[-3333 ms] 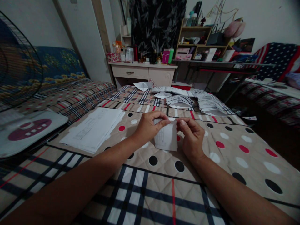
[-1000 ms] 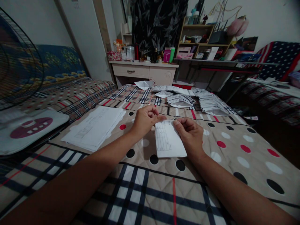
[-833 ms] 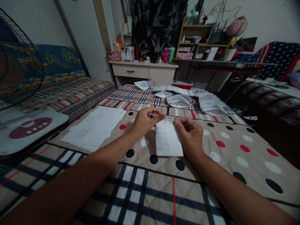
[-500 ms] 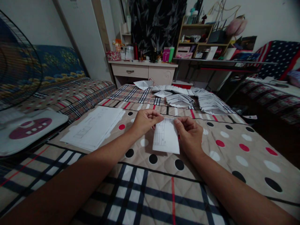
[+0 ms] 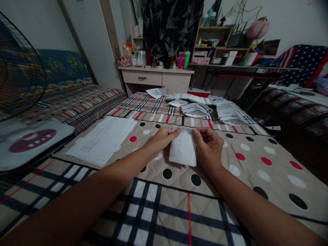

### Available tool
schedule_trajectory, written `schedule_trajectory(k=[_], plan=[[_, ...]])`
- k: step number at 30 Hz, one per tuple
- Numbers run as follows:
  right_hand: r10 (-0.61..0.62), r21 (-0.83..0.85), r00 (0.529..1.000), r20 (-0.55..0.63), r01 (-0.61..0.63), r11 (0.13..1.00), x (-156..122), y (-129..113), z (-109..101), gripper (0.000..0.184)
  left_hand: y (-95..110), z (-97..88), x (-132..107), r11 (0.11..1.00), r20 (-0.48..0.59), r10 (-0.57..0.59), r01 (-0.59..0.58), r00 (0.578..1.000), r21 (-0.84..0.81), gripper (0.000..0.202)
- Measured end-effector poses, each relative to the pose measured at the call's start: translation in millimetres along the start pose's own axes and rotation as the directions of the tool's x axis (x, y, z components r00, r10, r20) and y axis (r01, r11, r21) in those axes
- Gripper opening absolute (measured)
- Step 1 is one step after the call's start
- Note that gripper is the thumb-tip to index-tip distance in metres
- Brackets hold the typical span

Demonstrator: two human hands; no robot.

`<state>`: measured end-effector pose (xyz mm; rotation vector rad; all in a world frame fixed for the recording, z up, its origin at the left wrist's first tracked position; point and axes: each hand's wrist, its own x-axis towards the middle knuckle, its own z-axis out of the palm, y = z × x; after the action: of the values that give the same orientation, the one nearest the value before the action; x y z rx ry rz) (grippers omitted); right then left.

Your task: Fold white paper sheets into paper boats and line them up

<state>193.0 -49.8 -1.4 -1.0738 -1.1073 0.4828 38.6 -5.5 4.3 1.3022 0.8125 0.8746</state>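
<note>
A folded sheet of paper (image 5: 182, 150) with faint printed lines on its left part is held up over the bedspread. My left hand (image 5: 166, 136) pinches its upper left corner, thumb on the near face. At the upper right edge my right hand (image 5: 208, 143) grips it between thumb and curled fingers. The paper's lower end hangs toward me. To the left lies a stack of printed sheets (image 5: 102, 138). Farther off are several folded papers in a fanned pile (image 5: 229, 111) and a smaller pile (image 5: 196, 109).
The patterned bedspread (image 5: 164, 208) covers the surface under my arms. A fan (image 5: 20, 68) with its white base (image 5: 58, 130) stands at the left. Behind the bed are a white dresser (image 5: 143, 78) with small items on it and a shelf unit (image 5: 215, 29).
My left hand has shifted slightly right, its thumb now lying straighter along the paper's top edge. The paper's lower edge has risen a little.
</note>
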Motion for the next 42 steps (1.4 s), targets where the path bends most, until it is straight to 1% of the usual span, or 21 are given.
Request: schedule_trajectory(k=[2, 4, 8, 10, 11, 13, 15, 16, 18, 21, 25, 27, 29, 31, 33, 35, 37, 38, 39, 40, 42], plan=[[0.016, 0.010, 1.000, -0.021, -0.016, 1.000, 1, 0, -1, 0.020, -3, 2.3, -2, 0.996, 0.122, -0.089, 0.092, 0.989, -0.018, 0.038], [0.038, 0.016, 0.999, -0.035, -0.038, 0.999, 2, 0, -1, 0.021, -5, 2.7, -4, 0.991, 0.205, -0.118, 0.129, 0.972, -0.038, 0.044], [0.041, 0.011, 0.998, -0.038, -0.040, 0.999, 3, 2, -3, 0.020, -4, -0.4, -5, 0.991, 0.220, -0.117, 0.130, 0.969, -0.045, 0.043], [0.028, 0.006, 0.999, -0.039, -0.028, 1.000, 3, 3, -3, 0.019, -2, -1.6, -5, 0.993, 0.196, -0.105, 0.115, 0.975, -0.039, 0.042], [0.029, 0.011, 0.999, -0.042, -0.029, 1.000, 4, 3, -3, 0.019, -2, -1.7, -4, 0.994, 0.164, -0.092, 0.099, 0.982, -0.037, 0.041], [0.051, 0.027, 0.997, -0.051, -0.050, 0.998, 5, 3, -4, 0.018, -2, -1.4, -2, 0.999, 0.065, -0.053, 0.054, 0.996, -0.009, 0.034], [0.080, 0.044, 0.996, -0.049, -0.078, 0.996, 6, 1, -3, 0.018, -4, -1.0, 1, 0.998, -0.044, 0.009, -0.006, 0.999, 0.067, 0.025], [0.091, 0.048, 0.995, -0.043, -0.089, 0.995, 5, 1, -3, 0.017, -5, -1.0, 2, 0.993, -0.082, 0.044, -0.035, 0.996, 0.113, 0.025], [0.102, 0.045, 0.994, -0.032, -0.100, 0.994, 5, -1, -2, 0.017, -7, -1.5, 5, 0.979, -0.124, 0.108, -0.084, 0.986, 0.187, 0.032], [0.109, 0.048, 0.994, -0.020, -0.108, 0.993, 4, -1, -1, 0.017, -8, -2.7, 6, 0.962, -0.135, 0.160, -0.124, 0.978, 0.242, 0.042], [0.137, 0.078, 0.989, 0.057, -0.142, 0.987, 1, -1, 0, 0.019, -3, -4.7, 4, 0.953, -0.073, 0.217, -0.195, 0.973, 0.231, 0.040], [0.157, 0.078, 0.980, 0.124, -0.167, 0.983, -1, -2, 1, 0.018, -1, -6.3, 5, 0.939, -0.087, 0.260, -0.231, 0.962, 0.256, 0.040], [0.166, 0.079, 0.970, 0.176, -0.182, 0.980, -2, -2, 2, 0.018, 0, -7.8, 5, 0.928, -0.129, 0.280, -0.233, 0.951, 0.290, 0.044], [0.158, 0.079, 0.970, 0.183, -0.174, 0.982, -3, -3, 3, 0.018, 2, -7.5, 4, 0.940, -0.159, 0.262, -0.214, 0.952, 0.266, 0.048], [0.130, 0.071, 0.984, 0.123, -0.139, 0.988, -2, -2, 3, 0.017, 3, -4.9, 2, 0.970, -0.128, 0.202, -0.181, 0.971, 0.162, 0.043], [0.101, 0.053, 0.995, 0.025, -0.102, 0.993, 0, -1, 1, 0.016, 4, -0.8, -2, 0.994, -0.017, 0.100, -0.099, 0.995, 0.045, 0.038], [0.084, 0.031, 0.995, -0.057, -0.082, 0.996, 3, -1, -1, 0.015, 4, 2.7, -6, 1.000, 0.123, -0.004, 0.006, 0.992, -0.021, 0.049], [0.083, 0.024, 0.993, -0.080, -0.081, 0.996, 4, -1, -2, 0.015, 3, 3.5, -7, 0.999, 0.165, -0.041, 0.046, 0.985, -0.025, 0.051], [0.091, 0.023, 0.992, -0.091, -0.089, 0.996, 5, -2, -2, 0.015, 2, 3.4, -7, 0.998, 0.172, -0.061, 0.065, 0.983, -0.019, 0.049], [0.104, 0.029, 0.990, -0.092, -0.102, 0.994, 6, -2, -3, 0.016, 1, 2.4, -6, 0.998, 0.139, -0.058, 0.061, 0.989, -0.015, 0.045], [0.145, 0.049, 0.987, -0.072, -0.141, 0.989, 7, -4, -3, 0.016, -1, -2.7, -2, 0.999, -0.028, -0.009, 0.008, 1.000, -0.050, 0.041]])
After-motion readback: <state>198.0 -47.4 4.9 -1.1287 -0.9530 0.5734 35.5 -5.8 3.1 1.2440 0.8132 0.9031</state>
